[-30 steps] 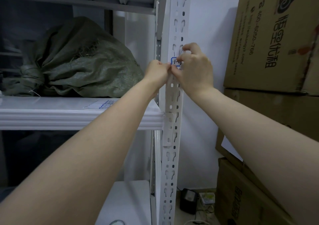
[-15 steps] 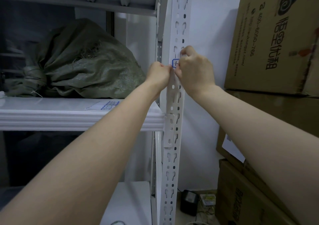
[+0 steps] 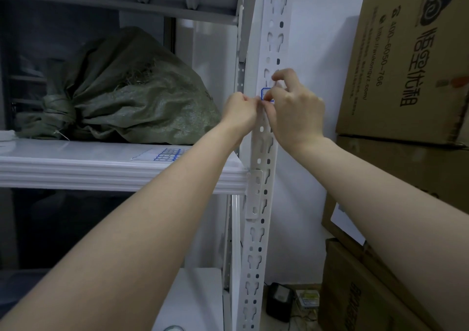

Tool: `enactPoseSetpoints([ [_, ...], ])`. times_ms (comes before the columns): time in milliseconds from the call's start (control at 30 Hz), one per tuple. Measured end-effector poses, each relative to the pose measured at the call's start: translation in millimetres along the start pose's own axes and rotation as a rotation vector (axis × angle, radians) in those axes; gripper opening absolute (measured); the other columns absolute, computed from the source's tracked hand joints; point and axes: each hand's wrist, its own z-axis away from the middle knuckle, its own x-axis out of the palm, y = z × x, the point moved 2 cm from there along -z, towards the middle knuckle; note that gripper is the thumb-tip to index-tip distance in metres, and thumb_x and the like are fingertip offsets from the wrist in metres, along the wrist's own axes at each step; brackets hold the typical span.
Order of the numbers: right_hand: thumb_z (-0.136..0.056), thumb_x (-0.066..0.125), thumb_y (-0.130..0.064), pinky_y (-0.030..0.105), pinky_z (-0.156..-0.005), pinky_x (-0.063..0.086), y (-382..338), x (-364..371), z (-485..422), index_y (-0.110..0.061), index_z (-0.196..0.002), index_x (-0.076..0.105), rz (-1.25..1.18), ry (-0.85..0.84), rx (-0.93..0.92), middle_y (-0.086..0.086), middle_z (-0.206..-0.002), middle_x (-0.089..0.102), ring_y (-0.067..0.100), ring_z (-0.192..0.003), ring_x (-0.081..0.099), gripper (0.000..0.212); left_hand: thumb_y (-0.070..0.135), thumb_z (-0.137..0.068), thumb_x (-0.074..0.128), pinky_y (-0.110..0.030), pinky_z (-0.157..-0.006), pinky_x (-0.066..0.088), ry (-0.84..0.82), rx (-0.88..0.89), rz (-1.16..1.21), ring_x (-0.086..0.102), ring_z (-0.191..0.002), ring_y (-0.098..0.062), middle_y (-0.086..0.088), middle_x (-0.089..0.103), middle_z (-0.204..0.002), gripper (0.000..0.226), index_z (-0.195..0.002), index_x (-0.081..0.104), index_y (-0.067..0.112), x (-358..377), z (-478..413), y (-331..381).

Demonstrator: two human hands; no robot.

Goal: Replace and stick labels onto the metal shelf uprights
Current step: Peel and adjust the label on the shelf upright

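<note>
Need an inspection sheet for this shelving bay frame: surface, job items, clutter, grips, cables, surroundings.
surface: white shelf, holds a label sheet.
job's things: blue-bordered label on the white slotted upright, mostly covered by fingers.
clutter: green woven sack lying on the shelf.
grips: left hand and right hand meet fingertips at the label; whether either pinches it cannot be told.
cables: thin wires on the floor beside a black device.
surroundings: stacked cardboard boxes on the right, white wall behind.
</note>
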Motion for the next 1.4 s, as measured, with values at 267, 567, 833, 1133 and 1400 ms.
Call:
enactPoseSetpoints([
  [267, -0.067, 0.071, -0.005, 0.021, -0.039, 0.025, -7, 2, -5, -0.010, -0.066, 0.060, 0.221, 0.015, -0.101, 0.004, -0.092, 0.062, 0.020, -0.067, 0.057, 0.012, 0.030, -0.084, 0.053, -0.059, -0.087, 0.053, -0.022, 0.034, -0.021, 0.055, -0.074, -0.025, -0.014, 0.053, -0.080, 0.023, -0.079, 0.050, 0.008, 0, -1, 0],
  [567, -0.084, 0.061, -0.006, 0.035, -0.052, 0.048, -1, 15, -6, 0.003, -0.091, 0.058, -0.027, -0.108, 0.064, 0.017, -0.111, 0.051, 0.030, -0.087, 0.055, 0.011, 0.034, -0.086, 0.049, -0.056, -0.088, 0.054, 0.001, 0.030, -0.059, 0.065, -0.095, -0.041, -0.016, 0.060, -0.088, 0.023, -0.078, 0.049, 0.012, 1, -3, -4],
  [833, -0.092, 0.051, -0.013, 0.037, -0.055, 0.048, 2, 6, 1, 0.002, -0.091, 0.058, -0.257, -0.052, 0.071, 0.019, -0.108, 0.050, 0.028, -0.075, 0.055, 0.017, 0.029, -0.095, 0.047, -0.055, -0.091, 0.052, 0.016, 0.036, -0.060, 0.064, -0.089, -0.038, -0.015, 0.058, -0.087, 0.023, -0.082, 0.049, 0.011, 2, 1, -2],
  [1133, -0.090, 0.056, -0.018, 0.039, -0.058, 0.050, 3, 6, 0, -0.001, -0.092, 0.059, -0.248, -0.104, 0.125, 0.014, -0.107, 0.050, 0.026, -0.077, 0.055, 0.017, 0.028, -0.098, 0.046, -0.054, -0.092, 0.052, 0.027, 0.045, -0.075, 0.055, -0.079, -0.023, -0.013, 0.055, -0.084, 0.024, -0.083, 0.051, 0.009, 2, 3, -1],
  [1400, -0.093, 0.050, -0.020, 0.041, -0.063, 0.051, -3, 7, -4, -0.001, -0.099, 0.057, -0.098, -0.187, 0.162, 0.013, -0.110, 0.050, 0.029, -0.090, 0.054, 0.021, 0.024, -0.098, 0.045, -0.056, -0.089, 0.050, 0.030, 0.049, -0.070, 0.048, -0.072, -0.022, -0.010, 0.047, -0.077, 0.040, -0.061, 0.034, 0.019, 2, 7, 2],
])
